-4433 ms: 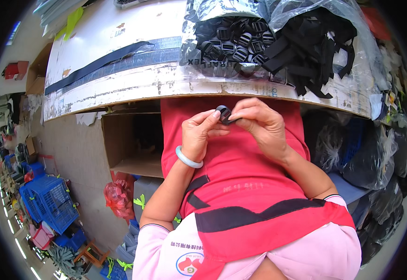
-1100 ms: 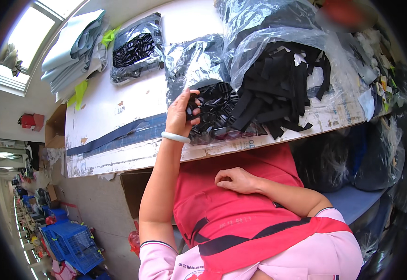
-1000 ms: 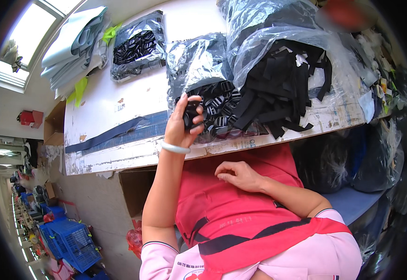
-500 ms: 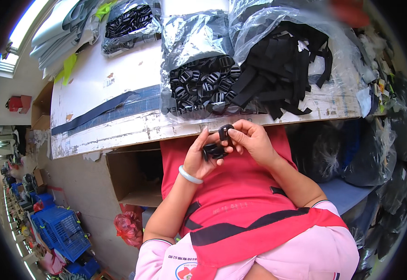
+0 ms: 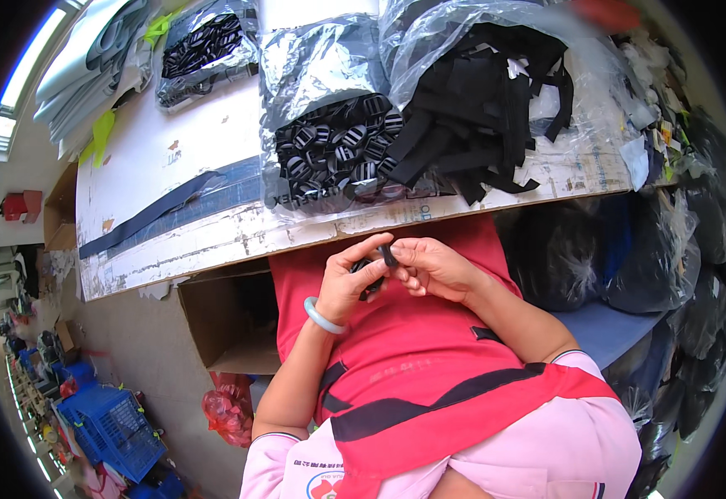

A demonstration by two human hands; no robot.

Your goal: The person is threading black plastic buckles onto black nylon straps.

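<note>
Both hands meet just in front of the table's near edge. My left hand [image 5: 348,279], with a pale bangle at the wrist, is closed with further black pieces [image 5: 372,289] partly hidden in its palm. Its fingertips and those of my right hand [image 5: 438,268] pinch one small black plastic buckle [image 5: 389,256], now seen nearly edge-on. Beyond the hands, a clear plastic bag [image 5: 321,75] lies open on the table, with many black slider buckles [image 5: 342,150] in it. To its right, cut black webbing straps [image 5: 479,108] spill from another clear bag.
A second bag of black buckles [image 5: 205,50] and folded grey sheets [image 5: 88,75] lie at the far left of the worn white tabletop [image 5: 171,241]. One dark strap [image 5: 151,216] rests there too. Under the table stand a cardboard box [image 5: 230,324] and dark filled bags [image 5: 558,249].
The buckle has turned from showing its open frame to nearly edge-on. My left fingers have closed onto it from the left, and the hands have drawn together. The whole view has shifted slightly.
</note>
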